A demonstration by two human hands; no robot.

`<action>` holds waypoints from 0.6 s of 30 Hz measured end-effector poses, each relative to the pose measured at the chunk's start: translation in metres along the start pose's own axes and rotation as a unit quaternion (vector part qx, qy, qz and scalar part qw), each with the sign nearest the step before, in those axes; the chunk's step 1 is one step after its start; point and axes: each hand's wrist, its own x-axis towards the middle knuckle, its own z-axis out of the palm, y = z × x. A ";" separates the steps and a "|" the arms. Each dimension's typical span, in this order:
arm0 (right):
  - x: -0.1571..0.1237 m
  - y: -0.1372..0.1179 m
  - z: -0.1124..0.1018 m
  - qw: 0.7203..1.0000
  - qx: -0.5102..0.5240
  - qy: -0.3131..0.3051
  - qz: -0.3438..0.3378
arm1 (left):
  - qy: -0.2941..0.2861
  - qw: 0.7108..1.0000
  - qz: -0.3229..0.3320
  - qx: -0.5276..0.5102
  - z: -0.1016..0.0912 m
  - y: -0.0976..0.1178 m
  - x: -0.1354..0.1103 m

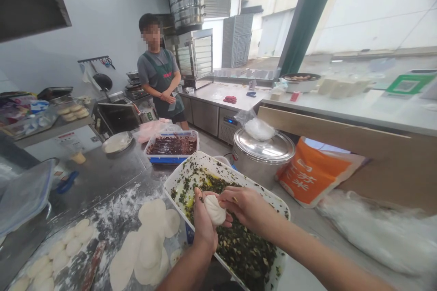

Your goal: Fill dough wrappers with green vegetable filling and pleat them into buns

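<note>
A pleated white bun [215,210] rests in my left hand [204,225], whose fingers and thumb curl around it. My right hand [244,207] pinches the dough at the bun's right edge with thumb and fingertips. Both hands are over a white tub [282,207] of chopped dark green filling [251,254]. Left of the tub, flat rolled dough wrappers [150,241] overlap on the floured steel table. Farther left lie several small dough pieces [73,246] and a rolling pin [94,264].
Behind the green filling stands a tub of dark red paste [173,144]. A lidded steel pot [264,143] and an orange bag [312,173] are on the right. A person [160,75] in a dark green apron stands beyond the table. A plate [117,142] sits at the left.
</note>
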 end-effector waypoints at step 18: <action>-0.007 -0.005 -0.010 1.000 0.013 0.006 0.011 | -0.099 0.991 -0.083 0.026 0.002 0.009 -0.001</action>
